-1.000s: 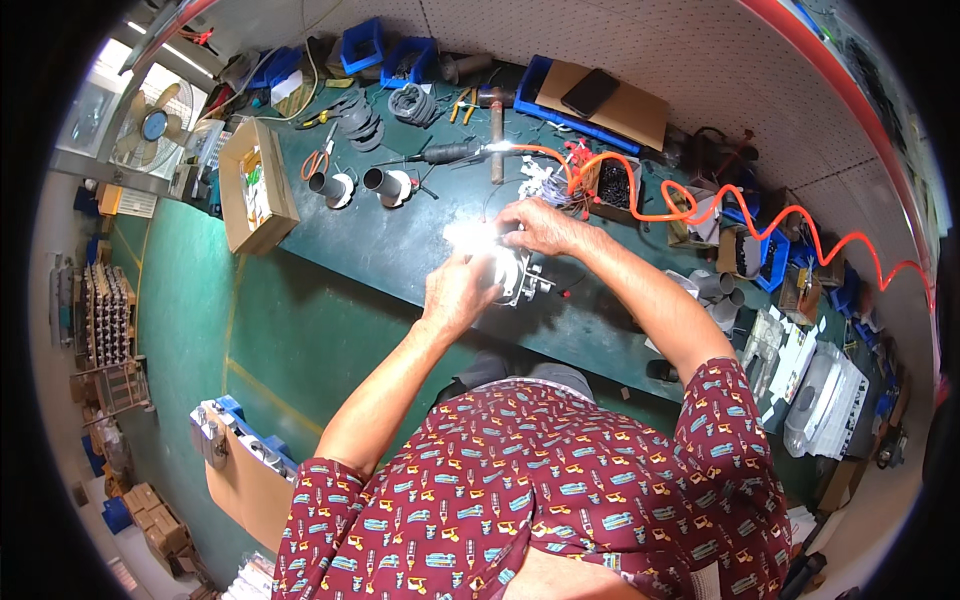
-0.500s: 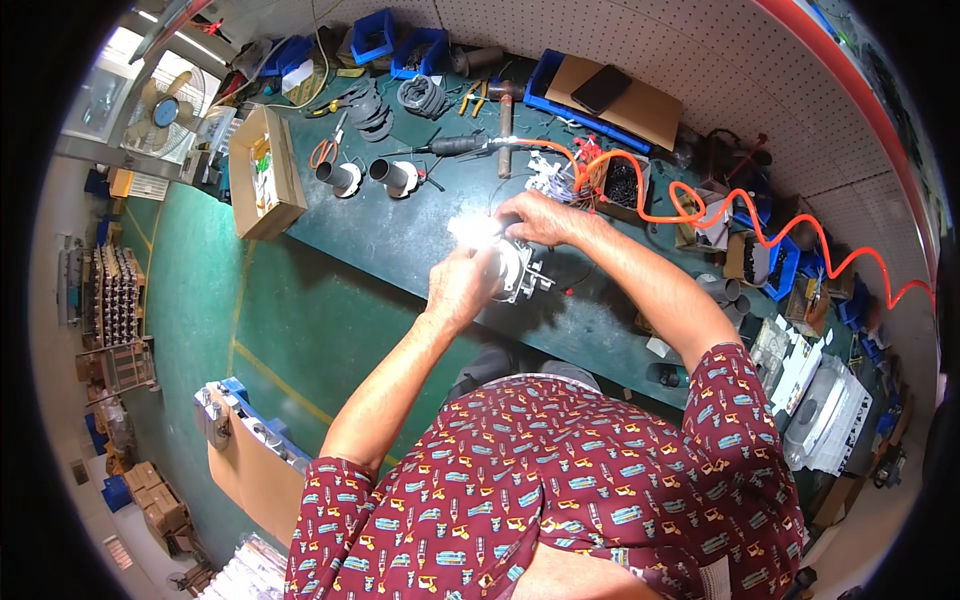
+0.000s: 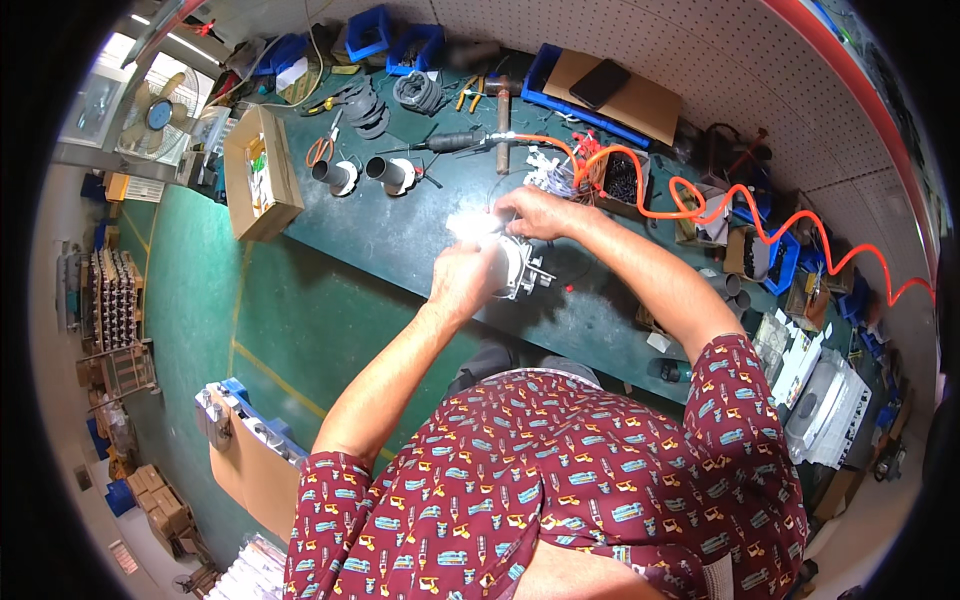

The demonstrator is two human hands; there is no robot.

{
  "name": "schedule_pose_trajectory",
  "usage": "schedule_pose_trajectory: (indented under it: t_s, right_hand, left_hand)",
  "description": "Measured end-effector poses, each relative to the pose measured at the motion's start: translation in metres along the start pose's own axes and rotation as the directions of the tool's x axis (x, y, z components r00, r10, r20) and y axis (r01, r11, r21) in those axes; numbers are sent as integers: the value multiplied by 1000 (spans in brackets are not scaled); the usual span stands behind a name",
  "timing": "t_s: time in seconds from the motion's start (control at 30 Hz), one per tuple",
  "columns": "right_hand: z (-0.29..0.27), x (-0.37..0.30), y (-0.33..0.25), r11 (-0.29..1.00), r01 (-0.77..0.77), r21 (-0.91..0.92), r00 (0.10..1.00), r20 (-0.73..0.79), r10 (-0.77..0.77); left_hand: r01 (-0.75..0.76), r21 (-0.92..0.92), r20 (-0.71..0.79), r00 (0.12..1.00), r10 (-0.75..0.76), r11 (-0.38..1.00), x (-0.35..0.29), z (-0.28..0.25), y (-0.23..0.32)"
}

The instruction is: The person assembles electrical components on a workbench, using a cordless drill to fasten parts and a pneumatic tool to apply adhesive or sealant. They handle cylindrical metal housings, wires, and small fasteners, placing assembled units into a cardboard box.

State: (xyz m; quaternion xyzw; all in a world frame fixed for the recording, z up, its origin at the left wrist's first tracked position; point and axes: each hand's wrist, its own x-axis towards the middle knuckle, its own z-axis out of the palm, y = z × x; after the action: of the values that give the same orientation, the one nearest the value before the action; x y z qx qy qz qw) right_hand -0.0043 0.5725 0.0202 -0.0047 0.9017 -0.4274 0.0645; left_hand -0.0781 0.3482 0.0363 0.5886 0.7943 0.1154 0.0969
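The metal part (image 3: 522,268) sits between both hands, just above the dark green tabletop (image 3: 420,240). It is a small grey casting, roughly drum-shaped, with short prongs sticking out on the side away from the left hand. Glare whitens its top, so the finer shape there is hard to make out. The left hand (image 3: 466,278) is curled around the part's near side, gripping it; its fingers are mostly hidden behind the back of the hand. The right hand (image 3: 535,212) lies over the part's far edge with fingers bent down onto it; whether it pinches something small there cannot be told, as the glare covers the fingertips.

Just beyond the right hand lies a bundle of pale wires (image 3: 552,178), and an orange coiled hose (image 3: 700,205) loops away past the right forearm, glossy and springy. Further beyond the left hand stand two short dark tubes (image 3: 360,176) on pale bases. Well off to that hand's outer side is an open cardboard box (image 3: 262,172), its contents too small to tell. The patterned red shirt (image 3: 560,490) fills the lower part of the view and hides the tabletop's near edge.
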Motion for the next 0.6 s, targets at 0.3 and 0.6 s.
schedule_pose_trajectory:
  t_s: [0.3, 0.6]
  right_hand:
    - [23, -39, 14, 936, -343, 81, 939, 13, 343]
    - [21, -52, 19, 547, -556, 625, 808, 252, 532]
  left_hand:
    - [4, -66, 30, 1000, -2, 998, 0, -5, 1]
    - [-43, -1, 113, 993, 43, 999, 6, -2, -1]
